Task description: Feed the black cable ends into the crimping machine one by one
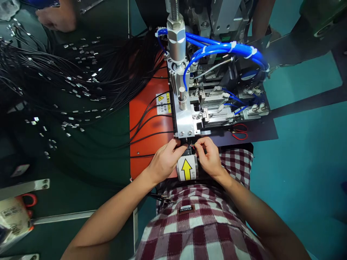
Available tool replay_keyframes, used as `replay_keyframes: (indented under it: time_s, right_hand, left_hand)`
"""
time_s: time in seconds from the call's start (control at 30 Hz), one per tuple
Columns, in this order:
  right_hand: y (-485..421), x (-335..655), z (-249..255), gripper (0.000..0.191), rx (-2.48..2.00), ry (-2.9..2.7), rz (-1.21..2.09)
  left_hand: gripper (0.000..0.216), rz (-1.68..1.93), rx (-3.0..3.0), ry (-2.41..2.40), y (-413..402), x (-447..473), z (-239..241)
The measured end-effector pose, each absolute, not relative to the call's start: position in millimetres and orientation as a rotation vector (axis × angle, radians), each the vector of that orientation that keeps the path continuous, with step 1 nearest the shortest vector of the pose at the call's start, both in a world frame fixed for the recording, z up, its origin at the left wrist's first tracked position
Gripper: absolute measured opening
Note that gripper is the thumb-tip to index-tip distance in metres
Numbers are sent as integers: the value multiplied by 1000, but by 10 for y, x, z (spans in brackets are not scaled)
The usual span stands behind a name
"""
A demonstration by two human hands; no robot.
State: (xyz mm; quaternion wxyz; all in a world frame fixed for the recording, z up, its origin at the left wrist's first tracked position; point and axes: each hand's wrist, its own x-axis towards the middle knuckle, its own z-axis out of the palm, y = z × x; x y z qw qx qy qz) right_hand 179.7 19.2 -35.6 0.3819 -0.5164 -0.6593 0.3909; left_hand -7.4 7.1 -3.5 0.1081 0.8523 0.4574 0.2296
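My left hand [166, 160] is closed, thumb and forefinger pinched together at the front end of the machine. A black cable [142, 156] runs across the orange plate to this hand; its end is mostly hidden by the fingers. My right hand [208, 156] faces it from the other side, its fingertips pinching thin wires [193, 147], one of them red. Between the hands lies a small black fixture [186, 150]. Just below is a white label with a yellow arrow [187, 169]. The machine's metal head [185, 121] stands directly above my fingertips.
Other black cables [151, 133] cross the orange plate [151, 169] into the machine. A large bundle of cables with metal ends [89, 81] spreads over the dark table at left. Red-handled scissors [240, 131] lie right of the machine. Another person's hand [58, 16] is at upper left.
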Motion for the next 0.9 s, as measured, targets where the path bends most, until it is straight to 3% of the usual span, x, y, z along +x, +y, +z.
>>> replay_keyframes:
  time_s: [0.23,0.43,0.63,0.9]
  right_hand:
    - [189,1768,-299,13,-1408,-1610,1067]
    - [226,1735,-230,19,-1547,-1376,1462]
    - [273,1792,-235,24,-1561,-1309,1596]
    - [258,1847,-209,20,-1543,-1482,1293]
  left_hand:
    - [27,686,2521,1347,71,-71,-37]
    - [27,635,2571,1369,72,-64,-19]
    - [26,614,2641,1403,70,-60,-39]
    - [27,631,2593,1379,67,-61,-72]
